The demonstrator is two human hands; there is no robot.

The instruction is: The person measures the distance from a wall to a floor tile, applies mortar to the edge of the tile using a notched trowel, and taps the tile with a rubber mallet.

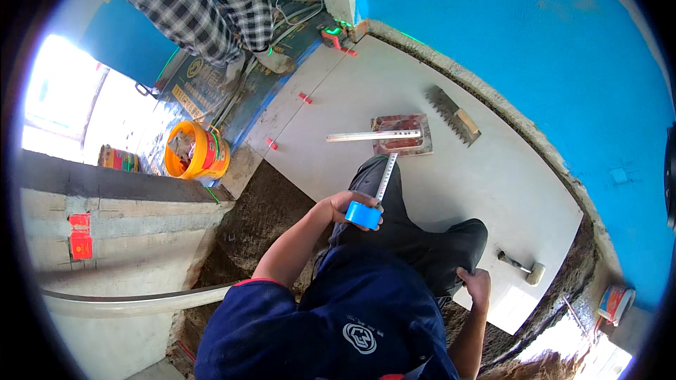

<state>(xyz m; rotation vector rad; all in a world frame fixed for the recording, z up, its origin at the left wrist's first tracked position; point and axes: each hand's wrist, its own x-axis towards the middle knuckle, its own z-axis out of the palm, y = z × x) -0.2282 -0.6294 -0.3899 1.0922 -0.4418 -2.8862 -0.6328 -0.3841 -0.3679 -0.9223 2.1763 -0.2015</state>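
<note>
While the left hand (346, 204) grips the tape measure (362, 217) at centre frame, loosening could let its strip (386, 178) snap back; the right hand (477, 287), grip unclear, meets the trousers (451, 253).

Blue tape measure (362, 216), checked trousers (179, 7)

Left hand (350, 205) curled before the torso (338, 309); right hand (477, 284) against the bent right leg (451, 253).
</note>
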